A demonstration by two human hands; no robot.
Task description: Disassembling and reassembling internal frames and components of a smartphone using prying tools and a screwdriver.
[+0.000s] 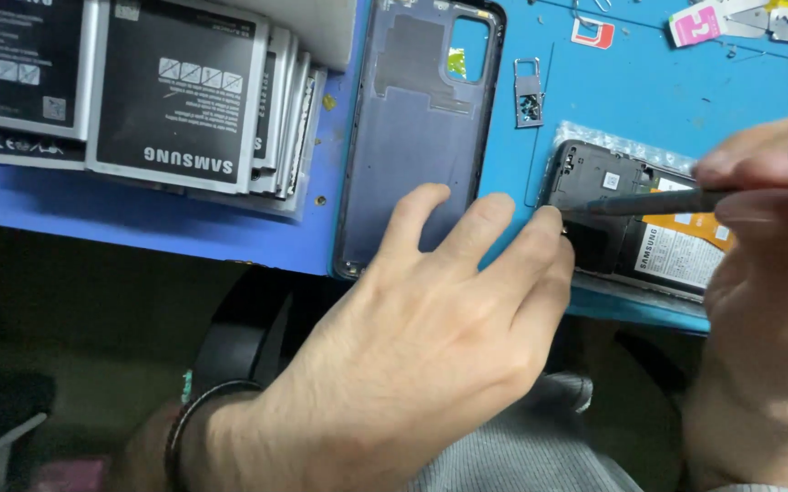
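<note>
Blue worktop (649, 87) carries an opened black phone (626, 228), battery exposed; right hand (767, 273) fingers pinch a dark tool (658, 202), left hand (430, 337) fingers spread, steadying its corner.

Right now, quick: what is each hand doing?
Left hand: open, fingers spread, fingertips touching the opened phone, holding nothing.
Right hand: closed on a dark thin tool, tip at the phone.

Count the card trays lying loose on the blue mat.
2 that I can tell. A grey tray lies just right of the detached back cover; a red one sits above it near the top edge. The hands may hide more.
</note>
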